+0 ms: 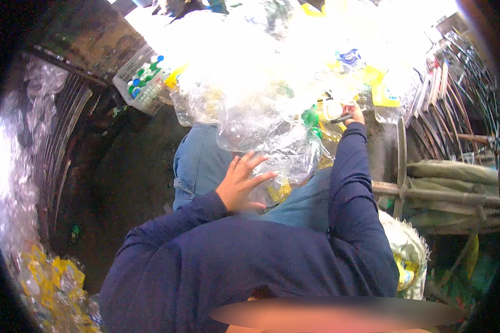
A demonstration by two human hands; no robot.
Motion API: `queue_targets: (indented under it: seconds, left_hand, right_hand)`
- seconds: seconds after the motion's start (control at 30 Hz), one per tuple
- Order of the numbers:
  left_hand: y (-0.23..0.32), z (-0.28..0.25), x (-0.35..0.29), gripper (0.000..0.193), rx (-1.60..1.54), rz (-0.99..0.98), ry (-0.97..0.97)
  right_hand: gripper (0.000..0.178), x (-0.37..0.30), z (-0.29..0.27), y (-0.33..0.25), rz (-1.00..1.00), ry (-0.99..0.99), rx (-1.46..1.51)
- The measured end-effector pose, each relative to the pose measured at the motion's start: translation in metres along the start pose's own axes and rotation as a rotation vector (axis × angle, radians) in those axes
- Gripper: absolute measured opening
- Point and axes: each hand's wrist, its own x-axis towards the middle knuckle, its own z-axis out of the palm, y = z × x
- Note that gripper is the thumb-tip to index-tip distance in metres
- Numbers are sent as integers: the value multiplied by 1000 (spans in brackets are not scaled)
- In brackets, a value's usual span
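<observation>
Left hand (243, 180) of yours is near the middle of the view, fingers spread wide and not wrapped around anything. Can't tell if the fingertips touch the crumpled clear plastic (289, 150) at its 1 to 2 o'clock, just over your jeans (197, 161). Right hand (355, 115), out at 2 o'clock, looks closed around a slim dark tool (341, 118) beside a green plastic piece (311, 117).

If you're working that plastic with the tool, I'd brace it with the left palm before putting any force on, and point the business end away from your left fingers and your thighs. Thin crinkly stuff will probably slip or fold, so short, light strokes beat big pulls imo.

Hard to make out: the tool's tip. Might be a blade, might be something else. The pile of clear bottles (250, 130) is washed out by glare toward 12 o'clock, so edges just vanish there. Bottles in the white crate (133, 86) at 10 o'clock are partly hidden by its wall, and the white sack (414, 238) at 4 o'clock is partly behind your sleeve (353, 172).
</observation>
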Motion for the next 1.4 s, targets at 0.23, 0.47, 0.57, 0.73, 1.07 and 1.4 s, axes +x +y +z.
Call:
queue_targets:
  seconds: [0.23, 0.47, 0.57, 0.73, 1.07, 1.4]
  left_hand:
    - [7, 12, 0, 109, 11, -316, 66]
    - [-6, 46, 30, 119, -141, -167, 267]
    - [-23, 36, 72, 128, -131, 22, 434]
    - [-66, 19, 151, 123, 12, -22, 535]
    - [-125, 36, 70, 64, 17, -270, -794]
    - [-70, -95, -21, 41, -627, -214, 344]
  right_hand:
    - [15, -45, 76, -32, -180, 36, -180]
    - [15, -185, 217, -133, -821, 75, -515]
    - [11, -274, 280, -175, -1490, 92, -1467]
    - [16, -296, 392, -142, -1362, -231, -952]
    - [19, -187, 263, 62, -1197, -374, -1860]
    - [24, -180, 183, 86, -894, -828, -1835]
